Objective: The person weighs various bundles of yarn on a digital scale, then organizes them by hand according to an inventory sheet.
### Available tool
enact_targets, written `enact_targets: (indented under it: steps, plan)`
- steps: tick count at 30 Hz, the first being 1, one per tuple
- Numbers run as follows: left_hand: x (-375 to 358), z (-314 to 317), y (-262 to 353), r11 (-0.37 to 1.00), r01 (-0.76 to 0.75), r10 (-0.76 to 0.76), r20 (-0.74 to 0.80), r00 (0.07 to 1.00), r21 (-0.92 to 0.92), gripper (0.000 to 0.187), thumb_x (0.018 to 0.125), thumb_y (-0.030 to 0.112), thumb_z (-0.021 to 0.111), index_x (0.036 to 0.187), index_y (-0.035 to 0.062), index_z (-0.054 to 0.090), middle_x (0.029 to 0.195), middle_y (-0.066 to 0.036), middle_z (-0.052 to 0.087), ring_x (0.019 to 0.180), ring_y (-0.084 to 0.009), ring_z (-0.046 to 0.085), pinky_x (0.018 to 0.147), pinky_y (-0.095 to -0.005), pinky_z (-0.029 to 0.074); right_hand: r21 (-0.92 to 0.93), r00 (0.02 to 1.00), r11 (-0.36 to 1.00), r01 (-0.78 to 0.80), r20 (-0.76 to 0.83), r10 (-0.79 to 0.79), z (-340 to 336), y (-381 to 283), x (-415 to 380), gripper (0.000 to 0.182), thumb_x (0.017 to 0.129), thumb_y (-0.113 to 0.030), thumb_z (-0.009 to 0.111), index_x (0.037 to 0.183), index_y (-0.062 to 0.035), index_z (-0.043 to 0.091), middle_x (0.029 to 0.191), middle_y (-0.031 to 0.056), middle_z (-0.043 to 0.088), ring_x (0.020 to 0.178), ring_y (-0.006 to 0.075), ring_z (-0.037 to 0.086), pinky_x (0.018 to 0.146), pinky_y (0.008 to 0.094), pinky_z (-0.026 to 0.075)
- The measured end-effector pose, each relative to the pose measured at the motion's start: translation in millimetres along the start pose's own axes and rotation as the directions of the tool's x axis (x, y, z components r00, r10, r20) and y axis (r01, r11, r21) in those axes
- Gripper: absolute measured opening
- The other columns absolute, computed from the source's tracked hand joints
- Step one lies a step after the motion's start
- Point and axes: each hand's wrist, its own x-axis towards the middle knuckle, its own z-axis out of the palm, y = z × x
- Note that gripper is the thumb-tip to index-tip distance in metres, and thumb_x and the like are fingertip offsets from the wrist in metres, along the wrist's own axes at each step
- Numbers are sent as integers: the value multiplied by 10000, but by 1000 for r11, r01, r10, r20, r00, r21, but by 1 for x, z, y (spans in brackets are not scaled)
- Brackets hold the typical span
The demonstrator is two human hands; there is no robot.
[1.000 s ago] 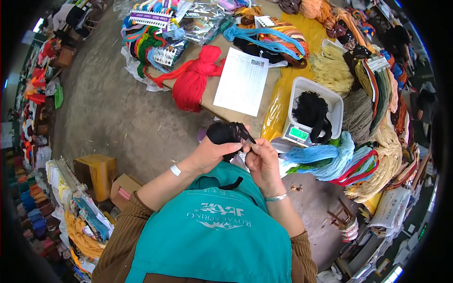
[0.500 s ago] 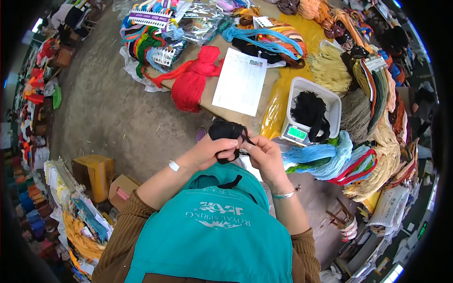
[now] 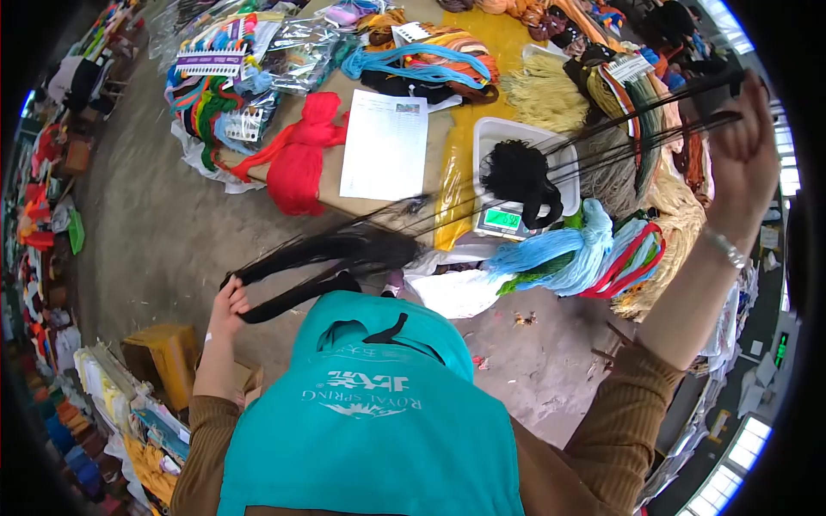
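Out to the left, my left hand (image 3: 228,303) is closed around one end of a skein of black thread (image 3: 366,248). Far up on the right, my right hand (image 3: 745,142) grips several thin strands drawn from that skein, stretched taut across the view. These strands pass over a white tub (image 3: 564,172) on a digital scale (image 3: 502,220) with a lit green display. More black thread (image 3: 520,176) lies bunched in the tub, with a loop hanging over its front rim.
A printed sheet (image 3: 384,146) lies on the table beside a red thread bundle (image 3: 297,163). Light blue skeins (image 3: 551,262) rest before the scale. Cream thread (image 3: 544,93) and colour cards (image 3: 211,62) lie farther back. Cardboard boxes (image 3: 163,357) stand on the floor at left.
My hands were together over the apron, holding the bunched black thread. They are now far apart, left hand out left and right hand up right, with strands pulled long between them.
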Motion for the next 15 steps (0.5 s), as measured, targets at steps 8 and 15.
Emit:
enact_targets:
  steps: [8,15]
  plan:
    - [-15,-125,2,969,-197,57,-641,765,-149,267,1010,290,500,788,148,541,512,82,309,399,-63,259,393,-225,281,-487,797,843,228,-404,-449,48,-72,84,366,901,-201,627,604,-164,417,463,-62,333,365,73,277,350,234,194]
    - [-29,-152,5,888,-403,116,-739,663,-223,291,1019,294,480,786,126,524,513,72,292,398,-74,212,352,-205,203,-393,954,871,296,74,-291,23,-108,107,197,935,-164,540,772,-72,480,511,-34,345,405,89,301,394,231,269]
